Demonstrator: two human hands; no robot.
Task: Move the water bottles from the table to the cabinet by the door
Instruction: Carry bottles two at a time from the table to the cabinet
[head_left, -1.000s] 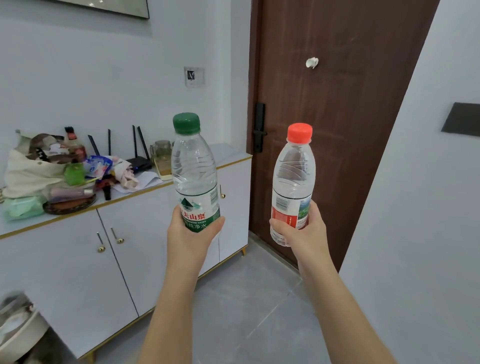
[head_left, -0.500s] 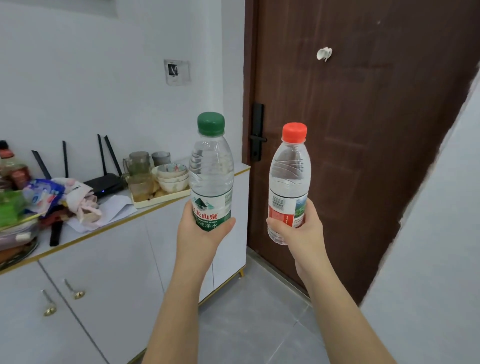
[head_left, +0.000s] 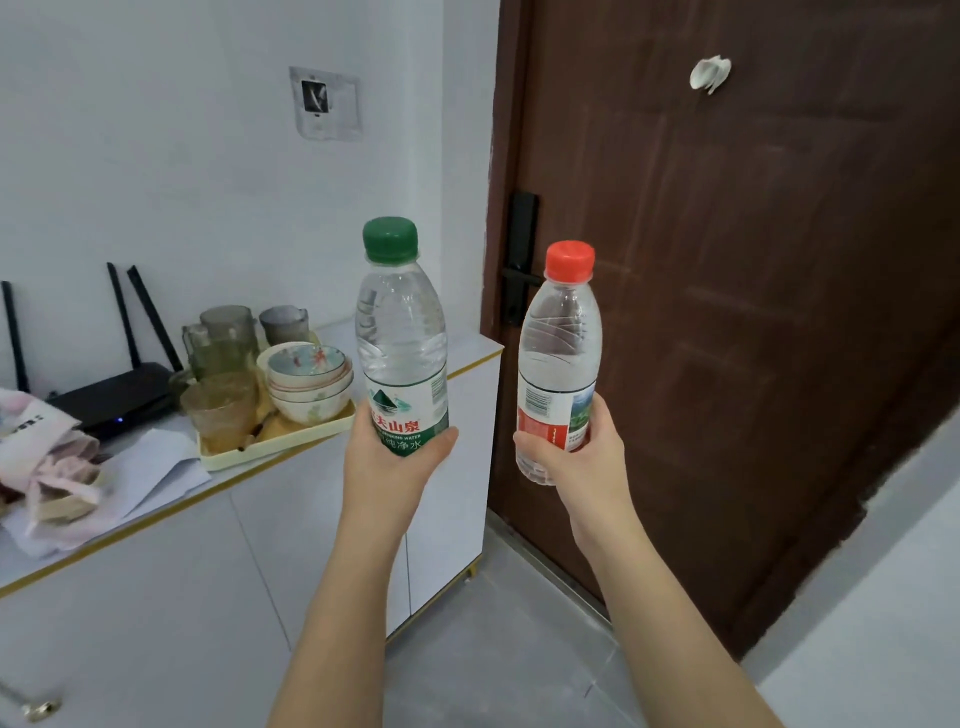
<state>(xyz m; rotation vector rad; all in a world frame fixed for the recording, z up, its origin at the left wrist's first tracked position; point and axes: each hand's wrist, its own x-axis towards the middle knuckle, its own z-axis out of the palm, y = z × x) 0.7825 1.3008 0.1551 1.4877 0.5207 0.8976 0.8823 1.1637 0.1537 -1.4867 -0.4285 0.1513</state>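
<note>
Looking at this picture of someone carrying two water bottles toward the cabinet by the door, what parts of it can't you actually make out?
- Head view: the cabinet top behind the green-capped bottle is hidden by the bottle and the left hand.
- The router and pink cloth are cut off by the left edge.
- The red-capped bottle has label print too small to read; the right hand covers its lower part.
- The tray contents under the cups are unclear.

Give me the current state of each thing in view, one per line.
Left hand: gripping the green-capped bottle low.
Green-capped bottle: upright, capped, held in the air.
Right hand: gripping the red-capped bottle low.
Red-capped bottle: slightly tilted, capped, held in the air.
Door: shut.
Cabinet: doors shut, top cluttered.
Bowls: stacked on the tray.
</note>
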